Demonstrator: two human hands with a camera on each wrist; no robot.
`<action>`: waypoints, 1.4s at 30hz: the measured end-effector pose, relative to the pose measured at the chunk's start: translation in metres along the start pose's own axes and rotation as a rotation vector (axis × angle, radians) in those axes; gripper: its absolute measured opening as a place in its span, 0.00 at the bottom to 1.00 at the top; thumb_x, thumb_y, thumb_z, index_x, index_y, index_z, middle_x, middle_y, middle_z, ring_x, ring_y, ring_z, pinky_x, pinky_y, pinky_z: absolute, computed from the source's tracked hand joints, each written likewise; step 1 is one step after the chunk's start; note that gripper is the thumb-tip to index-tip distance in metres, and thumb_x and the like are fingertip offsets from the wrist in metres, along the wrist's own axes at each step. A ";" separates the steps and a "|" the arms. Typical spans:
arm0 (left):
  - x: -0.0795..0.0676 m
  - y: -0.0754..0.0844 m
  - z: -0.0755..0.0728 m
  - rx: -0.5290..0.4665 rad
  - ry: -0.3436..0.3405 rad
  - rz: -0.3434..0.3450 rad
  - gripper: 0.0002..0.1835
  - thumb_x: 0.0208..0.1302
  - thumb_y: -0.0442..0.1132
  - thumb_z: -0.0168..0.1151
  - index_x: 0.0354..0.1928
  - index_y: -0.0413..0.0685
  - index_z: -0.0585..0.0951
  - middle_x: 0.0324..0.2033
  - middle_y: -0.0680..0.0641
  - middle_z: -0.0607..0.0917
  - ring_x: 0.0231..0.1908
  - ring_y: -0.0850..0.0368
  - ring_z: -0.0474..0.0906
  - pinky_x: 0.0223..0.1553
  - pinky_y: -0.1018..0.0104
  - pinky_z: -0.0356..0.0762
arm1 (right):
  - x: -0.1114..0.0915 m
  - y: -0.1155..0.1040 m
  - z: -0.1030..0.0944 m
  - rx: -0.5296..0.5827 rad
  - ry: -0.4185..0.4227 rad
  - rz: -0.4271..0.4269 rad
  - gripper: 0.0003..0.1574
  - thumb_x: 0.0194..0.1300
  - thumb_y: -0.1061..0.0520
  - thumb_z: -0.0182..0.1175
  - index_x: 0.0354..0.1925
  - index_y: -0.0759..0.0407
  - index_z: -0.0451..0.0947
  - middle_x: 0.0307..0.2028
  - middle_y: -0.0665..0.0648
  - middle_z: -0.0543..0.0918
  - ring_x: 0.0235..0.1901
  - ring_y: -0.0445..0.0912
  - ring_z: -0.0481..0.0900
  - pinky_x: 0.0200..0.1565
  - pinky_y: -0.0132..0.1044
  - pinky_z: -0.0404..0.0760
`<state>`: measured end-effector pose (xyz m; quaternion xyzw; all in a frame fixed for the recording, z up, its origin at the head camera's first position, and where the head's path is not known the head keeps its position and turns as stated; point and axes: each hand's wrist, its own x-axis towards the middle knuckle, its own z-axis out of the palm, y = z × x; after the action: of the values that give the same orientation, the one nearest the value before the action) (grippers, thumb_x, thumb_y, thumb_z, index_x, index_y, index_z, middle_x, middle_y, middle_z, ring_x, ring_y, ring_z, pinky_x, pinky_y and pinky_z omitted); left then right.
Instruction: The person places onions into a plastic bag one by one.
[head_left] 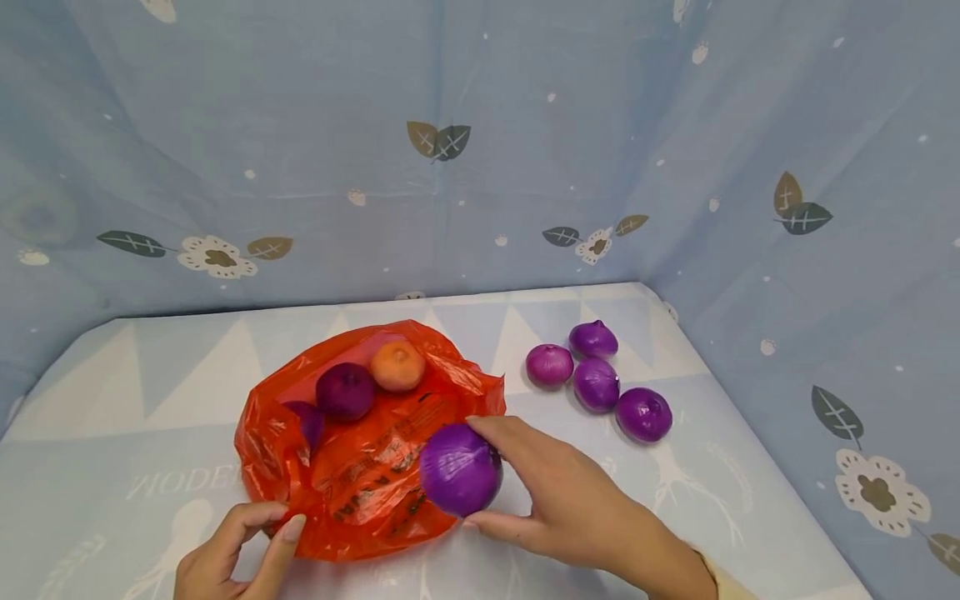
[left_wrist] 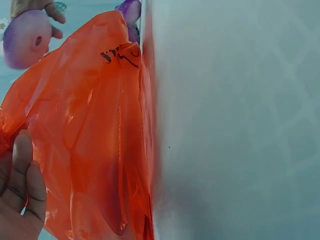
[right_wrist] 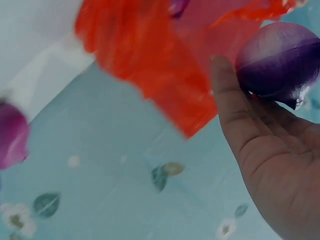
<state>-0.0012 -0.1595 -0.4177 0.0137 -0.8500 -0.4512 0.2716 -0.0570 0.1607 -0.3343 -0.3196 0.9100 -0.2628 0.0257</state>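
My right hand (head_left: 570, 492) grips a purple onion (head_left: 461, 470) between thumb and fingers, over the near right edge of a red plastic bag (head_left: 382, 454). In the right wrist view the same onion (right_wrist: 280, 62) sits against the fingers. My left hand (head_left: 236, 550) pinches the bag's near left rim; the left wrist view shows its fingers (left_wrist: 35, 185) against the red plastic. Inside the bag lie a dark purple onion (head_left: 345, 392) and a round orange-coloured thing (head_left: 398, 366) whose kind I cannot tell. A purple piece (head_left: 307, 423) shows at the bag's left side, partly covered.
Several purple onions (head_left: 597, 385) lie grouped on the table to the right of the bag. The table (head_left: 82, 467) has a pale patterned cloth. Blue patterned fabric (head_left: 337, 108) hangs behind it and along the right side.
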 end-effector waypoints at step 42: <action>-0.004 0.000 -0.001 0.020 0.023 -0.047 0.17 0.48 0.18 0.77 0.35 0.42 0.83 0.22 0.60 0.83 0.26 0.74 0.75 0.41 0.87 0.73 | 0.118 -0.020 0.111 -0.096 -0.228 -0.087 0.49 0.67 0.35 0.70 0.76 0.50 0.63 0.66 0.46 0.75 0.62 0.36 0.75 0.61 0.31 0.76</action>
<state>0.0023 -0.1586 -0.4188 0.0417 -0.8508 -0.4486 0.2704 -0.1152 0.0264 -0.4053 -0.3876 0.8979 -0.1819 0.1025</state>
